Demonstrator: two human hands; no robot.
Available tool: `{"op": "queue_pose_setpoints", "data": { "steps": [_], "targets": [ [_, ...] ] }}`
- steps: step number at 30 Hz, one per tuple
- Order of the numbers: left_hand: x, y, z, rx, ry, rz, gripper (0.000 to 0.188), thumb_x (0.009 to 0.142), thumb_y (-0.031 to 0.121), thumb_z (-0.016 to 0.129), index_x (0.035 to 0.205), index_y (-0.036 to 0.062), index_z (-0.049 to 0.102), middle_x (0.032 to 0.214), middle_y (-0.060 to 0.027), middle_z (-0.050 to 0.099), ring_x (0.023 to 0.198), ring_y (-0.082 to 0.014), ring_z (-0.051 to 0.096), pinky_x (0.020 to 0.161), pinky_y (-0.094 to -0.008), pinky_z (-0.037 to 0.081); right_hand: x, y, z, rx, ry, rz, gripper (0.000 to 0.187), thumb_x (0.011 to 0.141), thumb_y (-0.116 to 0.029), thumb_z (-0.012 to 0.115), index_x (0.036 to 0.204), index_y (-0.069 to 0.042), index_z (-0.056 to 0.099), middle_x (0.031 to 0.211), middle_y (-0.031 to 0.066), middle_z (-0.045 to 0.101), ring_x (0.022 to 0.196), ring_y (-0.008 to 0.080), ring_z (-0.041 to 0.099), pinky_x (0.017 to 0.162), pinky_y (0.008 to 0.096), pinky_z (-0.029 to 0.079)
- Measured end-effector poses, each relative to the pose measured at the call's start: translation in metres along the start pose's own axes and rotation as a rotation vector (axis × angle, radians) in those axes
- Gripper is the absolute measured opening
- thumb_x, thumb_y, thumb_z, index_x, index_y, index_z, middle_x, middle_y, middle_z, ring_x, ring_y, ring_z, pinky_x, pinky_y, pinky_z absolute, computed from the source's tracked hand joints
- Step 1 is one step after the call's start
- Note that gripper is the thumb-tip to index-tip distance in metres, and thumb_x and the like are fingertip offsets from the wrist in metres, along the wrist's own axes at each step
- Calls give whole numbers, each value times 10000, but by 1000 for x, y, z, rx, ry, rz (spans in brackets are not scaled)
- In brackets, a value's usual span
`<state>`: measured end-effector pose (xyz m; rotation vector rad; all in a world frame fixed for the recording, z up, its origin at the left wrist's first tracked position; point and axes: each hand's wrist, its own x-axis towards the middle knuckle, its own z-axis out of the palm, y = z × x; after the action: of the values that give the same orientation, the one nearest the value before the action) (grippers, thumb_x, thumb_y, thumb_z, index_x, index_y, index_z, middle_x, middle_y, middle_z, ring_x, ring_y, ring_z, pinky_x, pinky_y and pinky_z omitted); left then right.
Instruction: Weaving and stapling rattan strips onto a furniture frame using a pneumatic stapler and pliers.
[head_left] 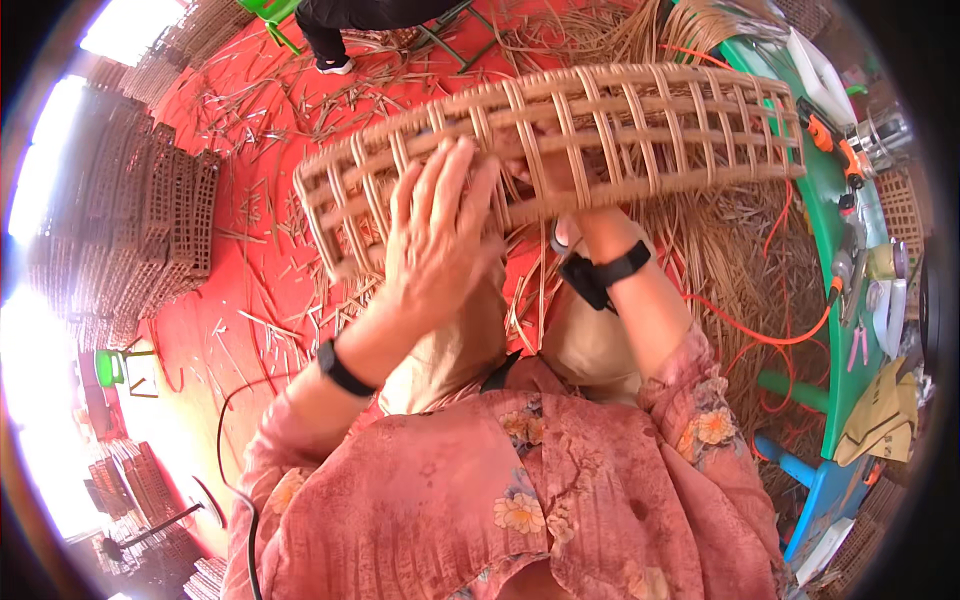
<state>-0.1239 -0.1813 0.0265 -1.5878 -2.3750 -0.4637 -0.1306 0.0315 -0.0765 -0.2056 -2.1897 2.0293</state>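
A brown woven wicker basket point(640, 150) with an open lattice is held up over my lap, spanning the view from left to right with its left end lower. My left hand point(440, 215) lies against the lattice left of the middle, its fingers stretched out and pressed to the strips. My right hand point(556, 172) reaches in behind the lattice. Only parts of it show between the strips, and its fingers are mostly hidden. Both my wrists wear black bands.
Stacks of woven panels point(150, 200) stand at left near a green stool point(112, 368). Cut strips litter the red floor point(240, 310), with a strip pile point(740, 260) at right. A green table point(850, 400) holds tools. An orange hose point(770, 338) hangs there. Another person's leg point(325, 40) shows at the far side.
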Motion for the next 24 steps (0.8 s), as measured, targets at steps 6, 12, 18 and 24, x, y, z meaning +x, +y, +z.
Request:
{"op": "queue_pose_setpoints", "data": {
  "steps": [6,12,18,24],
  "targets": [
    [78,-81,3,110,173,2,768,713,250,772,1367,60,417,1345,-133,457,1273,-318,408,1047,-452,320,43,15,-31,8,-46,-96,188,948,-214,548,921,-38,608,533,22,494,435,99,441,421,261,329],
    [117,-122,8,122,185,-28,687,646,46,694,1295,90,471,1246,-88,502,1237,-292,437,1023,-441,352,-90,158,-110,-492,290,75,278,933,-226,479,751,-24,535,609,115,527,537,267,516,544,381,417],
    [127,-138,12,89,167,-28,754,623,-6,651,1339,99,439,1305,-101,472,1259,-303,419,1047,-437,329,-368,289,-109,-1377,-117,691,314,945,-337,477,944,-68,640,809,193,627,815,372,632,676,507,474],
    [122,-133,13,96,183,-35,737,639,2,650,1340,84,439,1302,-104,470,1267,-303,408,1063,-433,322,-415,298,-100,-1547,-925,775,231,914,-241,538,945,-81,702,763,77,663,779,296,675,592,466,518]
  ]
}}
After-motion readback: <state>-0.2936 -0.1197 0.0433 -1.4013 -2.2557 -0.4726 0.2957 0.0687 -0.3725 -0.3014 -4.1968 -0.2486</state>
